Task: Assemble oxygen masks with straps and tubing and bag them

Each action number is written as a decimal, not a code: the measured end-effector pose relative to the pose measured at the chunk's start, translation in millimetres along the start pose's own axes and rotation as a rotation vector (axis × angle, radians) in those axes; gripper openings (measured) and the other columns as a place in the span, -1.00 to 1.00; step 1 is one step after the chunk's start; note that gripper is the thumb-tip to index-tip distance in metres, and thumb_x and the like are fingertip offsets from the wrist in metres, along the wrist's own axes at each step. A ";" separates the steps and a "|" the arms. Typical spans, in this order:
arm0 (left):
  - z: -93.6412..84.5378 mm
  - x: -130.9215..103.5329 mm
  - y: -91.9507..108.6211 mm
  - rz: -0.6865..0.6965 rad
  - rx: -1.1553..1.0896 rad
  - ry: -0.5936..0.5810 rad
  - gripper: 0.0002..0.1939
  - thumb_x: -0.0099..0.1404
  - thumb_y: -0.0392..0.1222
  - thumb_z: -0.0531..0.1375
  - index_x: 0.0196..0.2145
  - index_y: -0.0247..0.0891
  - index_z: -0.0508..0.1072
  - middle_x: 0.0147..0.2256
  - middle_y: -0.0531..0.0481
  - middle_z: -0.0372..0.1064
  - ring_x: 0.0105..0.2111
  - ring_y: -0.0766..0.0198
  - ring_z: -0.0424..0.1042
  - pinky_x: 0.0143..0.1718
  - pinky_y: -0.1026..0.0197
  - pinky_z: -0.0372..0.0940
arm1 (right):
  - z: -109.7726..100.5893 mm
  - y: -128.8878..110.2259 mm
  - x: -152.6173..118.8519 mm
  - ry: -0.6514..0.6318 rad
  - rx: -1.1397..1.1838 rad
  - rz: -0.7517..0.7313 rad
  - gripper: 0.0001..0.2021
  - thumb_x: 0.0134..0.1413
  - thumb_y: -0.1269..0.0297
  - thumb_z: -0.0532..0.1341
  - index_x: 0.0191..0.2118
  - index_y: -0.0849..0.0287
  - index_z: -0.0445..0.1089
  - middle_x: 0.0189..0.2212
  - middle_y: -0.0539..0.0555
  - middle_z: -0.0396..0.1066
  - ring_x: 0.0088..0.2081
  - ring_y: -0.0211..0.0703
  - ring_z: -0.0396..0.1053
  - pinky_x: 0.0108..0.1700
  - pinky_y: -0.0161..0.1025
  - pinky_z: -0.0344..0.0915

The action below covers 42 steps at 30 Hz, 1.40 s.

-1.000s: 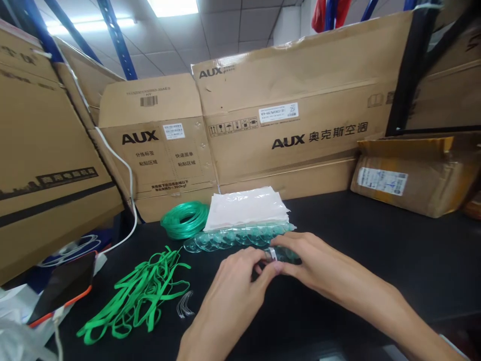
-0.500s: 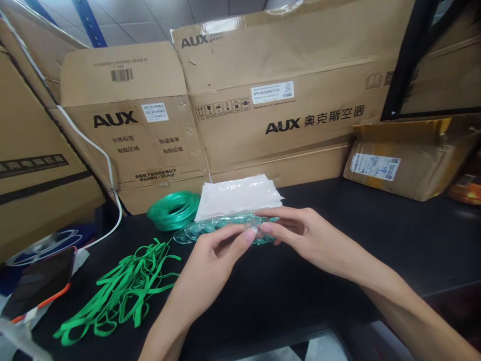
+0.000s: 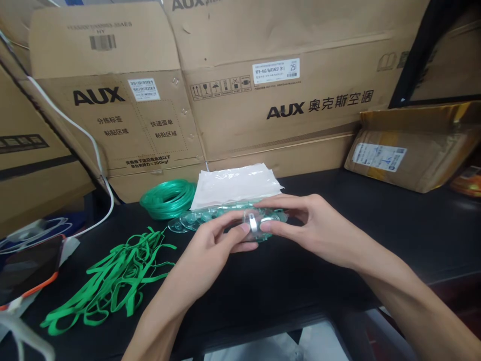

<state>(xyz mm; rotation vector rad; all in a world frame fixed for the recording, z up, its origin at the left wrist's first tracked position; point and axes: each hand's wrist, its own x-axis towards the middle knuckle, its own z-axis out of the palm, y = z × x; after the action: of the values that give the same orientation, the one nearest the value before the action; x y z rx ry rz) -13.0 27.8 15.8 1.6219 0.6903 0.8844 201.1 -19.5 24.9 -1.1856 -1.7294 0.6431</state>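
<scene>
A small clear plastic piece with a shiny metal strip (image 3: 253, 223) is held between my two hands above the table. My left hand (image 3: 216, 235) pinches its left side with thumb and fingers. My right hand (image 3: 300, 218) pinches the right side, its index finger reaching over the top. Right behind my hands lies a row of clear greenish plastic masks (image 3: 191, 218), partly hidden by them. White plastic bags (image 3: 236, 185) are stacked behind the masks. A coil of green tubing (image 3: 168, 199) sits left of the bags, and green elastic straps (image 3: 112, 281) lie tangled nearer.
Large cardboard boxes (image 3: 233, 120) stand along the back of the black table (image 3: 300, 291). A taped carton (image 3: 413, 150) sits at the right. A phone (image 3: 30, 268) and white cable (image 3: 88, 133) are at the left.
The view has shifted, moving the boxes and table items up and left in the picture. The clear piece has turned, showing its metal strip, and the fingers of my left hand now show beneath it.
</scene>
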 end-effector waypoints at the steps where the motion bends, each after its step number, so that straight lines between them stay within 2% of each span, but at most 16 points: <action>1: 0.1 -0.1 -1.5 0.004 0.031 0.006 -0.72 0.45 -0.09 0.27 0.05 -0.17 0.61 0.05 -0.06 0.57 -0.08 0.11 0.63 -0.09 0.16 0.61 | 1.5 -0.5 -0.2 0.000 0.007 -0.001 -0.64 0.24 0.18 0.40 0.15 -0.06 0.58 0.15 -0.04 0.58 0.16 0.00 0.51 0.25 -0.10 0.39; 5: 2.4 -1.0 -6.5 0.032 0.180 0.097 -0.71 0.44 -0.02 0.29 0.04 -0.16 0.55 0.03 -0.07 0.54 -0.32 0.21 0.66 -0.36 0.25 0.61 | 9.7 -0.8 0.6 0.035 0.072 -0.028 -0.64 0.26 0.34 0.36 0.15 -0.06 0.58 0.06 -0.06 0.64 0.08 -0.08 0.57 0.17 -0.20 0.44; 8: 5.9 -1.3 -7.6 0.097 0.153 0.228 -0.67 0.39 -0.02 0.34 0.03 -0.15 0.46 0.00 -0.04 0.52 -0.32 0.18 0.66 -0.43 0.24 0.61 | 13.0 1.8 2.8 0.076 0.131 -0.019 -0.65 0.27 0.35 0.35 0.14 -0.05 0.59 0.02 -0.06 0.66 0.06 -0.06 0.60 0.13 -0.21 0.48; 10: 8.1 -1.2 -7.8 0.116 0.148 0.253 -0.71 0.39 0.01 0.34 -0.04 -0.17 0.48 -0.03 -0.02 0.51 -0.26 0.17 0.65 -0.38 0.22 0.63 | 13.3 3.8 4.0 0.109 0.140 -0.012 -0.65 0.26 0.36 0.35 0.13 -0.03 0.60 0.00 -0.05 0.67 0.05 -0.02 0.60 0.10 -0.18 0.50; 13: 9.6 -0.9 -9.2 0.147 0.237 0.191 -0.78 0.40 0.01 0.33 -0.17 -0.18 0.60 0.05 -0.03 0.47 -0.20 0.20 0.62 -0.27 0.23 0.63 | 12.9 5.2 4.8 0.143 0.127 -0.008 -0.66 0.24 0.35 0.35 0.11 0.01 0.62 -0.01 -0.03 0.67 0.05 0.05 0.61 0.09 -0.12 0.53; 15: 9.6 -0.5 -10.6 0.198 0.334 0.192 -0.82 0.40 -0.02 0.32 -0.21 -0.14 0.65 0.12 -0.02 0.43 -0.12 0.18 0.60 -0.25 0.26 0.60 | 11.9 5.3 4.7 0.125 0.128 -0.006 -0.66 0.26 0.33 0.35 0.13 0.01 0.60 0.02 -0.02 0.66 0.10 0.06 0.58 0.14 -0.09 0.50; 19: 10.4 -0.1 -12.2 0.290 0.504 0.256 -0.86 0.42 -0.06 0.30 -0.24 -0.08 0.68 0.12 -0.02 0.41 0.07 0.10 0.50 -0.22 0.29 0.54 | 6.8 4.7 3.9 0.035 0.088 -0.015 -0.64 0.30 0.27 0.33 0.17 -0.02 0.56 0.16 0.00 0.58 0.23 0.05 0.47 0.26 -0.07 0.40; 24: 15.4 0.9 -12.4 0.334 0.531 0.264 -0.85 0.43 -0.09 0.29 -0.23 -0.11 0.67 0.08 -0.05 0.41 -0.01 0.13 0.52 -0.18 0.24 0.53 | 2.2 2.2 2.9 0.001 0.084 -0.075 -0.67 0.31 0.29 0.32 0.15 -0.03 0.57 0.18 0.02 0.56 0.22 0.04 0.47 0.25 -0.08 0.39; 29: 16.5 1.1 -11.4 0.379 0.585 0.288 -0.88 0.44 -0.12 0.29 -0.21 -0.09 0.67 0.07 -0.04 0.41 -0.02 0.15 0.51 -0.19 0.24 0.51 | 6.6 0.5 3.8 0.041 0.126 -0.016 -0.64 0.26 0.37 0.32 0.13 -0.02 0.60 0.15 0.01 0.58 0.24 0.06 0.45 0.30 -0.05 0.35; 32: 15.7 0.5 -11.6 0.482 0.649 0.277 -0.92 0.43 -0.20 0.31 -0.24 -0.10 0.64 0.06 -0.01 0.39 -0.05 0.21 0.53 -0.07 0.21 0.48 | 7.8 1.3 3.9 0.054 0.101 0.036 -0.64 0.26 0.36 0.31 0.13 -0.03 0.60 0.14 0.02 0.59 0.22 0.09 0.47 0.29 -0.01 0.37; 34: 15.3 0.6 -12.7 0.529 0.697 0.276 -0.95 0.41 -0.24 0.32 -0.20 -0.10 0.60 0.07 0.00 0.39 -0.03 0.22 0.52 0.01 0.18 0.44 | 7.2 2.7 3.8 0.053 0.041 0.031 -0.63 0.26 0.35 0.30 0.14 -0.05 0.59 0.16 0.02 0.58 0.20 0.10 0.48 0.26 -0.02 0.39; 38: 13.2 1.8 -15.0 0.557 0.778 0.252 -0.76 0.44 -0.27 0.30 0.03 -0.10 0.49 0.15 -0.02 0.42 0.14 0.17 0.45 0.10 0.15 0.39 | 3.8 6.1 3.4 0.016 -0.052 0.043 -0.66 0.31 0.27 0.28 0.15 -0.05 0.59 0.15 0.02 0.58 0.14 0.08 0.52 0.13 -0.10 0.46; 42: 9.4 2.1 -14.7 0.604 0.839 0.159 -0.74 0.45 -0.23 0.30 0.08 -0.13 0.52 0.07 0.02 0.56 0.10 0.18 0.50 0.20 0.11 0.31 | 0.3 8.5 3.5 -0.008 -0.046 0.078 -0.61 0.34 0.07 0.28 0.20 -0.03 0.54 0.01 0.05 0.64 -0.11 0.00 0.59 -0.17 -0.19 0.50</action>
<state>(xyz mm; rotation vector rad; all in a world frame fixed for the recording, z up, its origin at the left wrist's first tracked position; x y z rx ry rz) -3.7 27.7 0.8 2.6154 0.7406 1.2566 204.1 -12.9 19.4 -1.2896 -1.7191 0.6585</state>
